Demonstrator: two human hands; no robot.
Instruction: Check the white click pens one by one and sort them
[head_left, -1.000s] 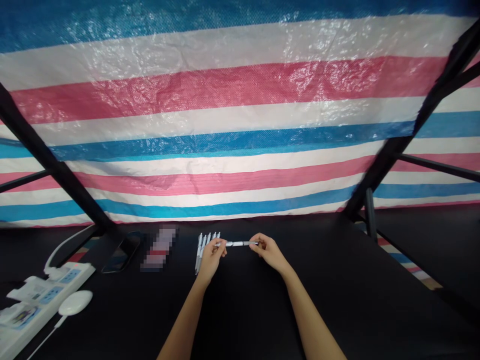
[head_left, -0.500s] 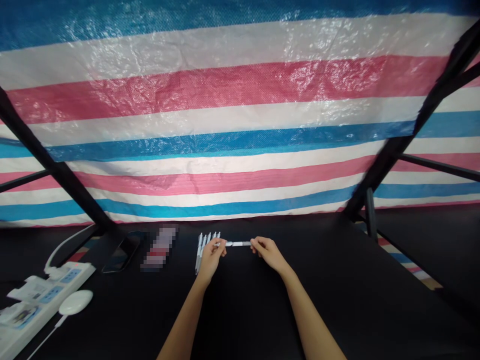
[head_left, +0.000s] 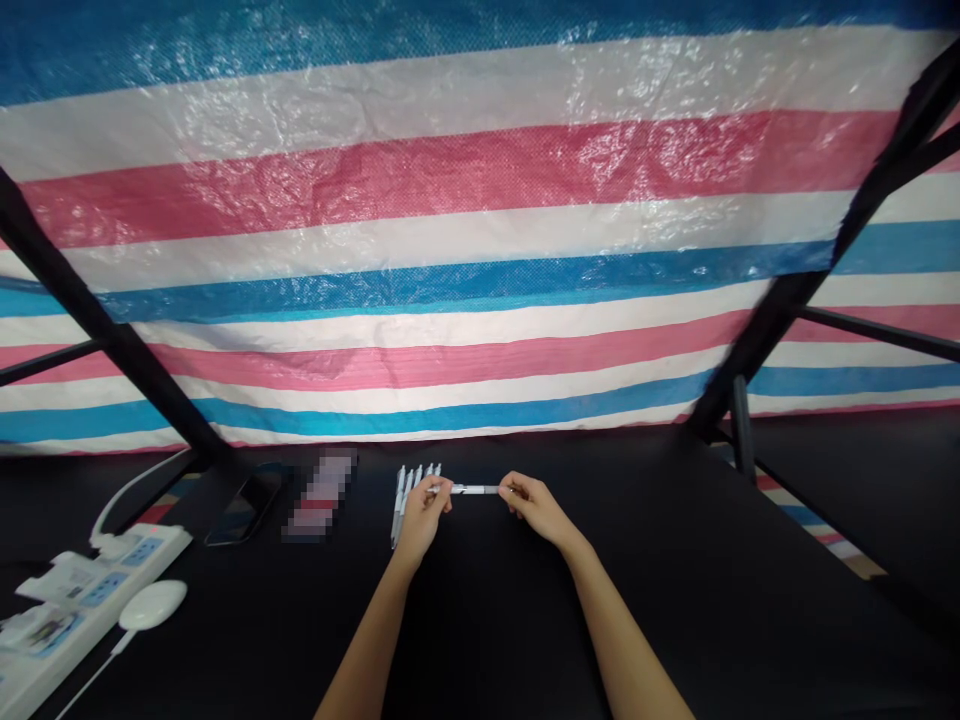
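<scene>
Pen (head_left: 471, 490), barely shifted, spans left hand (head_left: 421, 518) and right hand (head_left: 541, 508).

Hiding parts of the held pen (head_left: 474, 490) beneath fingers of the left hand (head_left: 421, 512) and right hand (head_left: 537, 503); leaving its dark marking too small for reading; screening some neighbouring pens (head_left: 406, 490) behind the left hand; blurring a flat item (head_left: 319, 500) into squares toward the tabletop's (head_left: 637, 520) back left corner; cropping the power strip (head_left: 97, 610) at the left.
</scene>
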